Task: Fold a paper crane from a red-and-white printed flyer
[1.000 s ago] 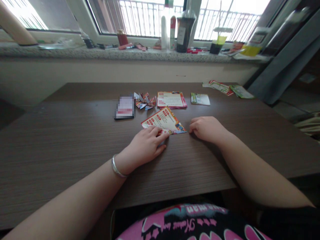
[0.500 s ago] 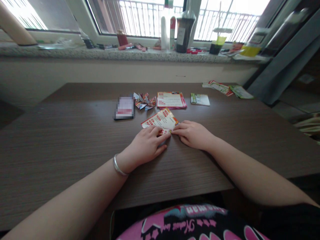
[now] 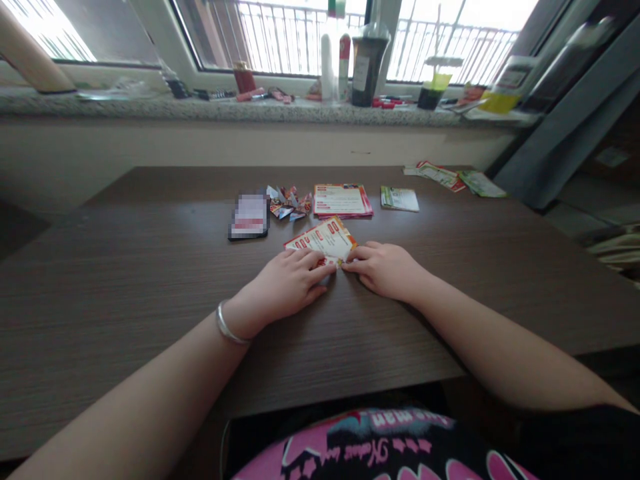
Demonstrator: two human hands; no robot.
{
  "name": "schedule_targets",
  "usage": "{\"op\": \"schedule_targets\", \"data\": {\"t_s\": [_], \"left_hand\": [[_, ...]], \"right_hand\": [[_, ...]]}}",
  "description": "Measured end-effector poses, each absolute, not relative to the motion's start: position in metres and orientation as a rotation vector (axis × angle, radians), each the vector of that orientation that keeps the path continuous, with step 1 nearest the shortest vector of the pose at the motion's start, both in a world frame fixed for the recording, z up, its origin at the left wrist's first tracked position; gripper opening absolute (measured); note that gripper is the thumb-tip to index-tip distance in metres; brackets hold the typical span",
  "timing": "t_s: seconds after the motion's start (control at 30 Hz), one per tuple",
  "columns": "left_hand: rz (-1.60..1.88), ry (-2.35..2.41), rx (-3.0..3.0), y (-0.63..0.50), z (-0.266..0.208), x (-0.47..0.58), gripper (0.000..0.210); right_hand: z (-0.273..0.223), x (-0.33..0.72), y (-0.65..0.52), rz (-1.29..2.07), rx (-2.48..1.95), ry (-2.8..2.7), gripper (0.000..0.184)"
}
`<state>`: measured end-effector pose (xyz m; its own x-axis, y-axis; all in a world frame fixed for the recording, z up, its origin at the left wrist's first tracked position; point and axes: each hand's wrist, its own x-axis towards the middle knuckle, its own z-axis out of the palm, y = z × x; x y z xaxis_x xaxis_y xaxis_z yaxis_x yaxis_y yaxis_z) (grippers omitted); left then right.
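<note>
A printed sheet of paper (image 3: 325, 239) with red and white patterns lies turned at an angle on the table, its near edge folded over. The fingers of my left hand (image 3: 293, 277) press on that fold from the left, thumb and index finger close together at the edge. My right hand (image 3: 385, 268) pinches the sheet's right corner with its fingertips. Part of the near edge is hidden under the fingers. Just beyond, a stack of similar printed sheets (image 3: 343, 200) lies flat, beside a cluster of folded paper pieces (image 3: 291, 203).
A phone (image 3: 249, 216) with a blurred screen lies left of the folded pieces. To the right sits a small pile of green and white papers (image 3: 400, 199); more leaflets (image 3: 443, 176) lie at the table's far right. Bottles and a lidded cup (image 3: 367, 70) stand on the windowsill.
My left hand has slid slightly left along the fold, its fingertips drawing away from the right hand's. The sheet has shifted very little. My right hand stays nearly in place.
</note>
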<state>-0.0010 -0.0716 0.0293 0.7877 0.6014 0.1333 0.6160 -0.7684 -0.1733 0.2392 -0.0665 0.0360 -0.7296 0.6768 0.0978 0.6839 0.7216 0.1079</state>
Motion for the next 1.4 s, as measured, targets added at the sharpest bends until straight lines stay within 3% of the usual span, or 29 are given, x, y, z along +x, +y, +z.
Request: {"op": "schedule_targets", "data": {"t_s": [0.87,1.27,1.4], "left_hand": [[0.167,-1.230,-2.903,-0.066,0.059,-0.036,0.035],[0.048,-1.304,-2.952,-0.064,0.055,-0.029,0.028],[-0.045,-1.332,-2.831,-0.069,0.045,-0.023,0.041]], "right_hand": [[0.038,0.245,-0.068,-0.208,-1.172,-2.896,0.035],[0.033,0.248,-0.066,-0.109,-1.080,-2.837,0.033],[0.030,0.247,-0.062,0.028,-1.007,-2.757,0.030]]}}
